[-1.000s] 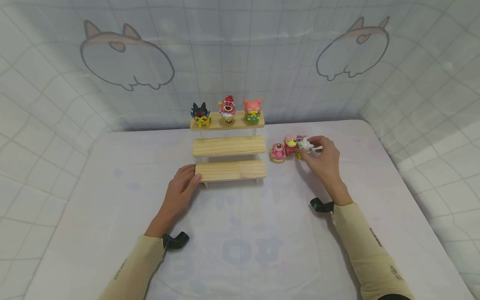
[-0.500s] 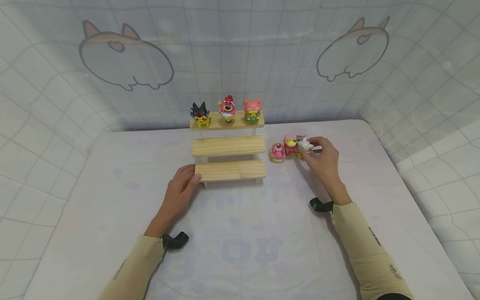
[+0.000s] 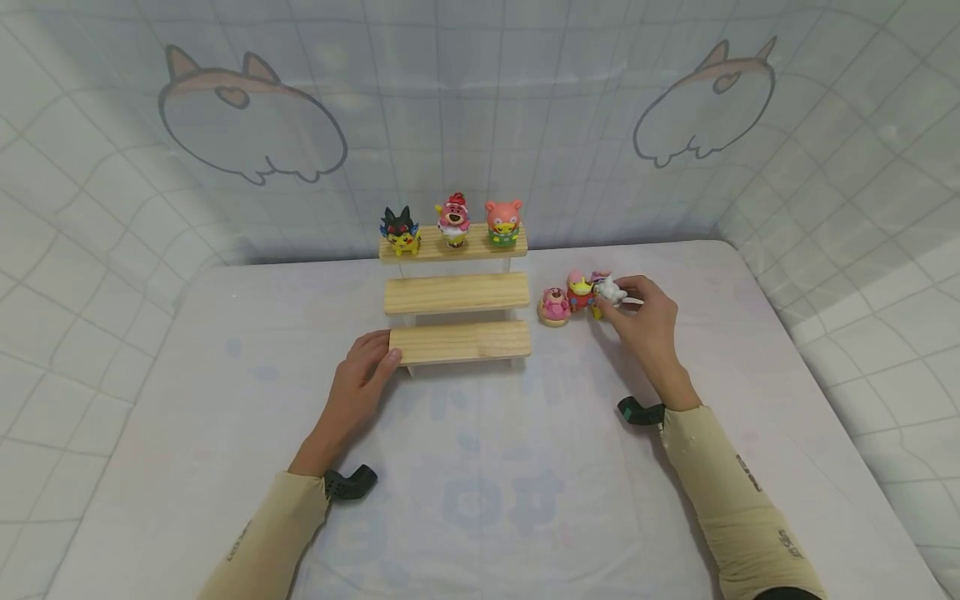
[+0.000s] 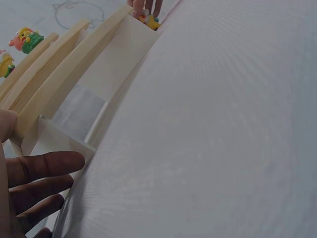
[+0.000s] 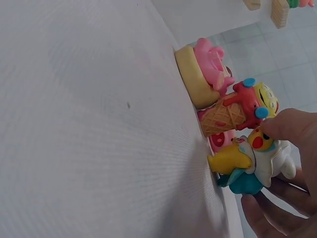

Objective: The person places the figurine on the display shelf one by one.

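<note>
My right hand (image 3: 648, 321) pinches a small yellow figurine with a white hood (image 5: 235, 157) between thumb and fingers; its feet are at the tabletop. Against it stands a red-and-yellow figurine on a waffle cone (image 5: 225, 118), then a pink bear figurine on a tan base (image 3: 555, 308). A pink piece behind them is mostly hidden. Over at the left end of a three-step wooden display stand (image 3: 459, 342), my left hand (image 3: 357, 379) rests with its thumb on the lowest plank. Its fingers (image 4: 47, 166) lie extended beside the white end support.
Along the top plank stand a black-eared figurine (image 3: 402, 231), a pink bear with a red topping (image 3: 454, 221) and a pink-hooded figurine (image 3: 504, 223). The middle plank (image 3: 456, 292) is bare wood. A white gridded curtain (image 3: 480, 125) hangs behind the cloth-covered table (image 3: 480, 467).
</note>
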A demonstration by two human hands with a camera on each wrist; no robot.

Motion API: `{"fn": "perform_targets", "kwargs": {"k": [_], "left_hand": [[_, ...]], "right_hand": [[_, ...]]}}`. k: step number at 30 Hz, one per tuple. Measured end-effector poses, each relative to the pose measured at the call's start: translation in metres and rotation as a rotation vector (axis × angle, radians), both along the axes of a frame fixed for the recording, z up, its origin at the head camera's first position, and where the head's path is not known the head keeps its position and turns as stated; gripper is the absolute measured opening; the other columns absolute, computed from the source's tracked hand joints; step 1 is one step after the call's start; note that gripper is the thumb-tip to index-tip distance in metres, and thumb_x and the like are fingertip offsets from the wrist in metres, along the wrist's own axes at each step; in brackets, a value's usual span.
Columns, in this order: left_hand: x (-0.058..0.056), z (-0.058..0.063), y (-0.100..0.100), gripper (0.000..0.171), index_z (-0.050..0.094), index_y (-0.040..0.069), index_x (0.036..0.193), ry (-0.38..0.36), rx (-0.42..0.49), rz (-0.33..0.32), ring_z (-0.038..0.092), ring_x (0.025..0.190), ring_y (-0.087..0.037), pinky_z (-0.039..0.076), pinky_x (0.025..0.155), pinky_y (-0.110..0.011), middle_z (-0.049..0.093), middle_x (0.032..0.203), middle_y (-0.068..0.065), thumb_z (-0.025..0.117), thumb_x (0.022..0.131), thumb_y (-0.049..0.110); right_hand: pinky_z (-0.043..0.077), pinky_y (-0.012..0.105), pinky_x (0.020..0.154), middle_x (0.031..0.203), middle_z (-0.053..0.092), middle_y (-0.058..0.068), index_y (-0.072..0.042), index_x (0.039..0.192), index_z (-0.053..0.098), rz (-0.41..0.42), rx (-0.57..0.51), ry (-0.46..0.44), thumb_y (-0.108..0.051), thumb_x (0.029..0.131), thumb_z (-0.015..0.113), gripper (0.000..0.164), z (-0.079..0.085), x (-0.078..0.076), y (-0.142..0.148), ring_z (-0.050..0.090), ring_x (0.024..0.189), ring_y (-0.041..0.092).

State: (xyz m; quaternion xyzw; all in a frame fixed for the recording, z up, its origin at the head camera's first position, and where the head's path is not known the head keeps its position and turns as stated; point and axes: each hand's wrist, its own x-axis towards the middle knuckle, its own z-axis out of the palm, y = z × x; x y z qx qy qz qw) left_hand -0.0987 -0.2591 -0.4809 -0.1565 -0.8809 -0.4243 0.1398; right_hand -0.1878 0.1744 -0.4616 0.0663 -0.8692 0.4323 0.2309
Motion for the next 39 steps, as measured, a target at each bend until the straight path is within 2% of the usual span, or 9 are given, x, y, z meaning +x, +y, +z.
{"fn": "perform_targets", "kwargs": {"k": [9,21,24,28,39], "left_hand": [[0.000,0.000,0.002,0.028,0.070,0.005,0.109,0.010,0.005,-0.004,0.042,0.130,-0.024,0.030,0.108,-0.044,0.060,0.128,-0.005,0.051,0.103,0.025],[0.000,0.004,0.001,0.028,0.070,0.006,0.110,0.016,0.001,-0.011,0.042,0.130,-0.022,0.031,0.108,-0.043,0.060,0.127,-0.002,0.051,0.103,0.026],[0.000,0.005,0.000,0.027,0.070,0.007,0.109,0.021,0.010,-0.016,0.042,0.130,-0.022,0.031,0.108,-0.043,0.060,0.127,-0.002,0.052,0.103,0.025],[0.000,0.004,0.000,0.025,0.071,0.007,0.106,0.033,0.019,-0.021,0.043,0.129,-0.023,0.031,0.107,-0.042,0.061,0.126,-0.002,0.053,0.102,0.023],[-0.001,0.001,0.000,0.026,0.071,0.006,0.106,0.032,0.024,-0.022,0.043,0.129,-0.023,0.031,0.108,-0.042,0.061,0.126,-0.003,0.053,0.102,0.023]], "right_hand": [[0.056,0.039,0.074,0.099,0.069,0.009,-0.001,0.102,0.066,-0.036,0.019,0.011,-0.019,0.078,0.083,0.034,0.002,0.001,0.004,0.065,0.093,0.022],[0.047,0.016,0.066,0.097,0.069,0.013,-0.001,0.103,0.066,-0.060,0.078,-0.074,-0.024,0.079,0.081,0.037,0.010,0.004,0.011,0.066,0.082,0.024],[0.052,0.022,0.069,0.100,0.069,0.015,0.000,0.105,0.065,-0.045,0.085,-0.093,-0.024,0.080,0.080,0.037,0.011,0.004,0.012,0.067,0.083,0.027],[0.055,0.040,0.072,0.103,0.068,0.017,0.000,0.109,0.064,-0.033,0.106,-0.133,-0.024,0.080,0.080,0.041,0.012,0.004,0.013,0.066,0.085,0.029],[0.056,0.043,0.073,0.104,0.067,0.018,-0.001,0.114,0.061,0.003,0.096,-0.193,-0.020,0.075,0.086,0.050,0.010,0.004,0.015,0.067,0.085,0.029]]}}
